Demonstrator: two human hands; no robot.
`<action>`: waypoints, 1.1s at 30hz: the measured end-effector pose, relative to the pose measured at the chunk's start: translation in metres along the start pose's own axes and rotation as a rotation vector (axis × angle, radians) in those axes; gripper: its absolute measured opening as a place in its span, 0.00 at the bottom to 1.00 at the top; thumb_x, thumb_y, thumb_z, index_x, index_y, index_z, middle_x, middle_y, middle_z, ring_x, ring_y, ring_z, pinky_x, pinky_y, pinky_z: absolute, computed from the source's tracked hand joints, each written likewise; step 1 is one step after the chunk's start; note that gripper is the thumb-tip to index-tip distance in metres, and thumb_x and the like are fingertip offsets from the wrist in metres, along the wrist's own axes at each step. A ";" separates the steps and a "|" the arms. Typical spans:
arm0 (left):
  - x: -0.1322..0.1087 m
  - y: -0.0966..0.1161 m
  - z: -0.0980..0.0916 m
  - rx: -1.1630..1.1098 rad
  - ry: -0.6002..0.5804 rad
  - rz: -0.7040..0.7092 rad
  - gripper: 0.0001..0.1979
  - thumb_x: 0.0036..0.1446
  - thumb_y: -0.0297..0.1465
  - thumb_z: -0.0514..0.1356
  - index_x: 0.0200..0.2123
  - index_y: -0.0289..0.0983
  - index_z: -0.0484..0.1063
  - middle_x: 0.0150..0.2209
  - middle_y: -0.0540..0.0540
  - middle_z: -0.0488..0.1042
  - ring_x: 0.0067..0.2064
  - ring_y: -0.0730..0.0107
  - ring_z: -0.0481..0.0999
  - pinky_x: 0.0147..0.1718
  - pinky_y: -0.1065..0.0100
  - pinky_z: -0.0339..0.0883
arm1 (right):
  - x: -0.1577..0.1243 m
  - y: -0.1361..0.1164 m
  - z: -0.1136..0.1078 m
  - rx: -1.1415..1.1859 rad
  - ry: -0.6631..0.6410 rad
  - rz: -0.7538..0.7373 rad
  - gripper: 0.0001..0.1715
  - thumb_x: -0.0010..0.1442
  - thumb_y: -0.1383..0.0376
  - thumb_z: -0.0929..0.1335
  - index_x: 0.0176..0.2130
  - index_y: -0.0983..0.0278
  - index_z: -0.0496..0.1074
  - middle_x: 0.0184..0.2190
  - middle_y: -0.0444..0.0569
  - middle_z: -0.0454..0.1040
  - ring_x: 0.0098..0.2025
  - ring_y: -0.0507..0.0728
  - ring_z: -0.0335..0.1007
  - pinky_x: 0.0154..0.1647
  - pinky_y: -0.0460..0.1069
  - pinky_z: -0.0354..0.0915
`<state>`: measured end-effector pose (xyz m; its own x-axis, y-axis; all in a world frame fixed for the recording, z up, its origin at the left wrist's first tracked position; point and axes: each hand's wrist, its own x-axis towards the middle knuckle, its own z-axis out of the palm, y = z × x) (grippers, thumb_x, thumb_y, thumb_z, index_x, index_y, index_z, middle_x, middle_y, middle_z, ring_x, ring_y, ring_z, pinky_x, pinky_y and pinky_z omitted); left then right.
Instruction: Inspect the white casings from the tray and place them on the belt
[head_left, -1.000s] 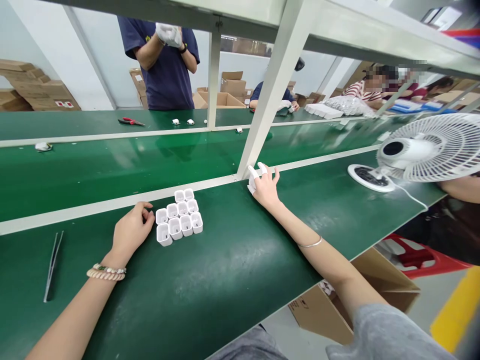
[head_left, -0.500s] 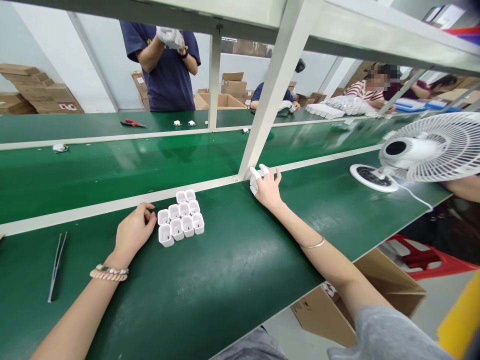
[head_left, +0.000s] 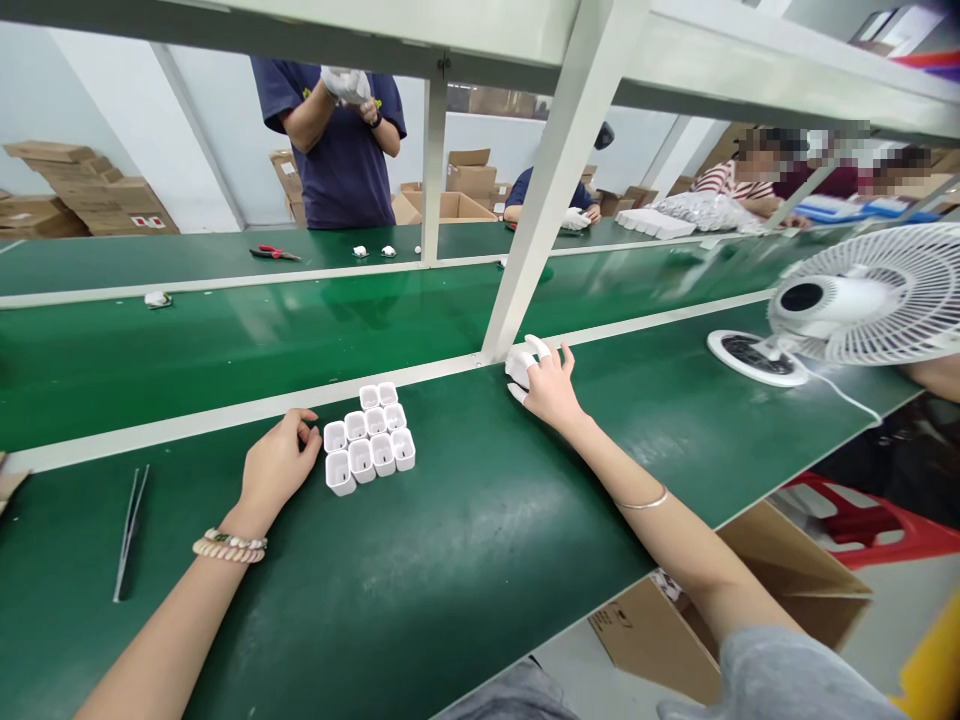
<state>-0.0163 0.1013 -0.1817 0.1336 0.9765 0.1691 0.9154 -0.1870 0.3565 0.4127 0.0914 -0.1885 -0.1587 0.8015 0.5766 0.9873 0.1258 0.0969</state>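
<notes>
My left hand (head_left: pixel 279 462) rests on the green bench, its fingers loosely curled and nothing seen in them. Just right of it stand several small white plastic cups (head_left: pixel 382 452) in tight rows, open side up. Small dark slots show inside some of them. My right hand (head_left: pixel 551 388) is farther right, by the foot of the slanted post, with white covers on some fingertips. Its thumb and fingers are around a small white plastic piece (head_left: pixel 517 366), partly hidden by the fingers. Metal tweezers (head_left: pixel 131 535) lie left of my left hand.
A slanted white post (head_left: pixel 551 180) rises from the bench's pale strip. At right stands a white fan (head_left: pixel 825 300) with its cord. Across the green belt are pliers (head_left: pixel 274 253), small white parts (head_left: pixel 360 251) and co-workers. An open carton (head_left: pixel 652 635) sits below the bench edge.
The view has shifted slightly. My right hand has drawn back a little to the right, and its covered thumb now shows beside the white piece. My left hand stays by the cups.
</notes>
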 end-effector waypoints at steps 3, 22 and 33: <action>0.000 -0.001 0.000 -0.006 0.003 0.002 0.13 0.60 0.36 0.50 0.46 0.39 0.64 0.31 0.51 0.73 0.30 0.69 0.72 0.25 0.70 0.57 | -0.006 0.013 -0.009 0.063 -0.018 -0.035 0.20 0.58 0.58 0.69 0.47 0.67 0.72 0.62 0.66 0.58 0.64 0.73 0.53 0.63 0.71 0.45; 0.000 0.001 -0.003 0.016 -0.022 -0.011 0.14 0.59 0.37 0.50 0.46 0.39 0.64 0.31 0.50 0.72 0.31 0.67 0.73 0.26 0.70 0.58 | -0.009 0.034 -0.008 0.177 -0.215 -0.247 0.20 0.64 0.53 0.65 0.39 0.63 0.80 0.52 0.62 0.71 0.70 0.70 0.40 0.66 0.70 0.41; 0.000 0.001 -0.003 0.018 -0.021 0.000 0.14 0.59 0.38 0.50 0.45 0.39 0.65 0.31 0.50 0.73 0.31 0.67 0.73 0.26 0.70 0.58 | -0.007 0.034 -0.013 0.168 -0.166 -0.179 0.24 0.61 0.52 0.67 0.25 0.67 0.78 0.70 0.57 0.46 0.69 0.76 0.43 0.65 0.72 0.40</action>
<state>-0.0165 0.1006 -0.1786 0.1418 0.9785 0.1500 0.9218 -0.1857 0.3402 0.4477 0.0828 -0.1787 -0.3408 0.8411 0.4201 0.9331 0.3572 0.0416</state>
